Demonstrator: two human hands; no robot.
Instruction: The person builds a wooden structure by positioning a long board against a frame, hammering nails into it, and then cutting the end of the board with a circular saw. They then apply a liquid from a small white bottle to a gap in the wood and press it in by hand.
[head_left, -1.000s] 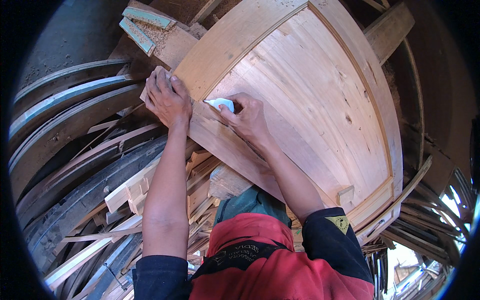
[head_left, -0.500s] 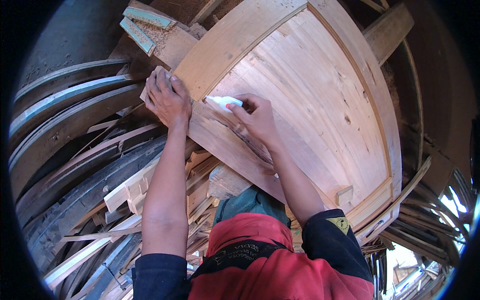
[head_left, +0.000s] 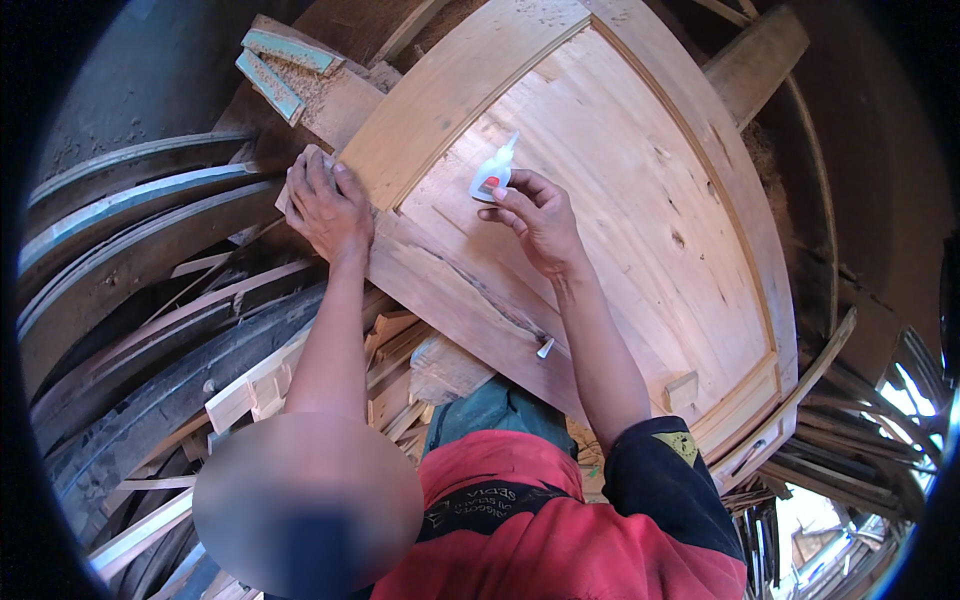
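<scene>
My right hand [head_left: 540,222] pinches a small white glue bottle [head_left: 487,178] with a red patch, its thin nozzle tilted upward. The bottle is held over a large wooden panel [head_left: 620,230] with a curved frame and a moulded inner edge. At the panel's left corner, my left hand [head_left: 328,208] is closed over the frame's end, thumb on the near face. Its fingertips are partly hidden. Along the near rail runs a dark, rough crack [head_left: 480,285]. A small white cone-shaped cap [head_left: 545,348] sits at the crack's right end.
A small wood block [head_left: 682,388] rests on the panel's lower right. Teal-edged wood pieces [head_left: 290,50] lie among sawdust beyond the left corner. Curved boards [head_left: 140,200] and loose offcuts [head_left: 260,385] are stacked at the left. More wood strips [head_left: 860,440] lie at the right.
My right hand has lifted the bottle away from the frame joint, rightward and farther from me, turning its nozzle up. The left hand keeps its hold on the corner. The white cap now shows more fully.
</scene>
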